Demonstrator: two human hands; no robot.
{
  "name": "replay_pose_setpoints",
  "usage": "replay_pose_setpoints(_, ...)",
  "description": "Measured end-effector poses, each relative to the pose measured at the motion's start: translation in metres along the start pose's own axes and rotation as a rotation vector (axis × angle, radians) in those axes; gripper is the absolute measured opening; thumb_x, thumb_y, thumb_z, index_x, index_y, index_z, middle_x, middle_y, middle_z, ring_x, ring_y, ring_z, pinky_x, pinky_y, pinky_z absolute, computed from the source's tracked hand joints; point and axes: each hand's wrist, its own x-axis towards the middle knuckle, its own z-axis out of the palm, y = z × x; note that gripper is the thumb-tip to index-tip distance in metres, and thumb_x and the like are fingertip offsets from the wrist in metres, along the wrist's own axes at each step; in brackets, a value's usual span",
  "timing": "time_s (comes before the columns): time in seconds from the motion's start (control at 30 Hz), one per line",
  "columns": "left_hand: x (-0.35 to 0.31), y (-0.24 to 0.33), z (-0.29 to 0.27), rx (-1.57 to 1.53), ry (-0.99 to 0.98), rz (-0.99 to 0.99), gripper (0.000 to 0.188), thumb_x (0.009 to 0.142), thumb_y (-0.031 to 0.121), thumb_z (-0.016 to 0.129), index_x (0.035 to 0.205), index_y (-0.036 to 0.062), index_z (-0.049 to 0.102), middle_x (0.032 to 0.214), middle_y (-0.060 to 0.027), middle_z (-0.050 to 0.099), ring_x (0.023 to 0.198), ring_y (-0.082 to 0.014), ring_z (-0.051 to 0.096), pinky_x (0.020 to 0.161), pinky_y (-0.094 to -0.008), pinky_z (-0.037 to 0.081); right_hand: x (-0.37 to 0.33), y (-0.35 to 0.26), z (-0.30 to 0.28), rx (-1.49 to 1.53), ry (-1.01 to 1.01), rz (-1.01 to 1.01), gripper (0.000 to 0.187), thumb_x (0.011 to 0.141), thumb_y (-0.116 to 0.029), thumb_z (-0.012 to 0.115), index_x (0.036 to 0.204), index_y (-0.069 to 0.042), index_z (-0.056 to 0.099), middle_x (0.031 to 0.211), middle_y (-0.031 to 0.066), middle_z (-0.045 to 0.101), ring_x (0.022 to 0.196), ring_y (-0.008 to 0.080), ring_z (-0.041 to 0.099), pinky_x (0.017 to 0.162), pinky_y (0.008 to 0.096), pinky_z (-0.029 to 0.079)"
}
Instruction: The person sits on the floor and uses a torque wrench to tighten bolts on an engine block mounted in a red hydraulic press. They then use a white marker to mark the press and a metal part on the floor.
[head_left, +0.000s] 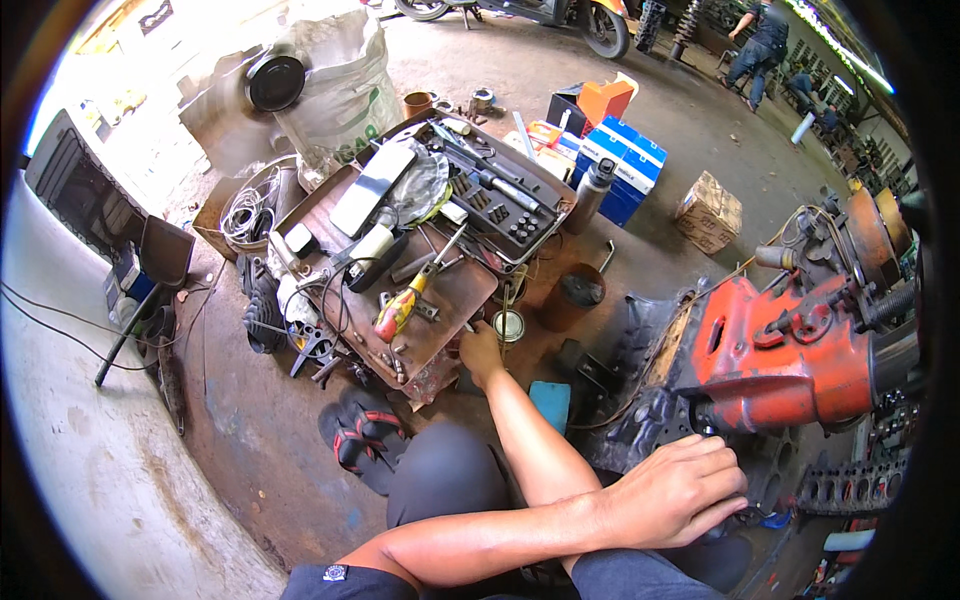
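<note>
My forearms cross in front of me. My left hand (675, 492) is on the right, its fingers curled loosely downward beside the red-painted machine part (755, 365); whatever is under the fingers is hidden. My right hand (481, 350) reaches forward to the near right edge of the brown metal tray (455, 310). Its fingers are bent together around a small pale thing too small to name. On the tray near that hand lie a yellow-and-red-handled screwdriver (400, 308) and small metal pieces. Just right of the hand stands a small round tin (509, 326).
Behind the tray, a toolbox (500, 200) holds sockets and tools. Blue boxes (620, 165), a dark bottle (592, 192) and a cardboard box (709, 212) stand beyond. Sandals (368, 440) lie by my knee. A rusty can (575, 295) and a blue-green object (549, 406) are near my right forearm.
</note>
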Motion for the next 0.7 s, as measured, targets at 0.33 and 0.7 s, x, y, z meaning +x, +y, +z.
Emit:
replay_pose_setpoints(0.33,0.003,-0.005,-0.013,-0.039,0.015,-0.054,0.014,0.091,0.013,0.067,0.092,0.0015,0.058,0.083,-0.0131,0.052,0.081,-0.0332,0.055,0.074,-0.0415,0.046,0.008,-0.009,0.017,-0.124,-0.060,-0.144,0.027,0.092,-0.018,0.064,0.113,-0.001,0.068,0.091,0.0102,0.071,0.078,0.0198,0.065,0.068,0.0362,0.051)
replay_pose_setpoints(0.7,0.007,-0.008,-0.011,-0.071,-0.013,-0.090,0.016,0.092,0.014,0.068,0.094,0.0004,0.060,0.086,-0.0136,0.056,0.084,-0.0337,0.058,0.077,-0.0414,0.048,0.012,0.000,0.012,-0.079,-0.063,-0.104,0.027,0.091,-0.021,0.064,0.109,-0.001,0.069,0.087,0.0102,0.072,0.073,0.0211,0.065,0.067,0.0383,0.051)
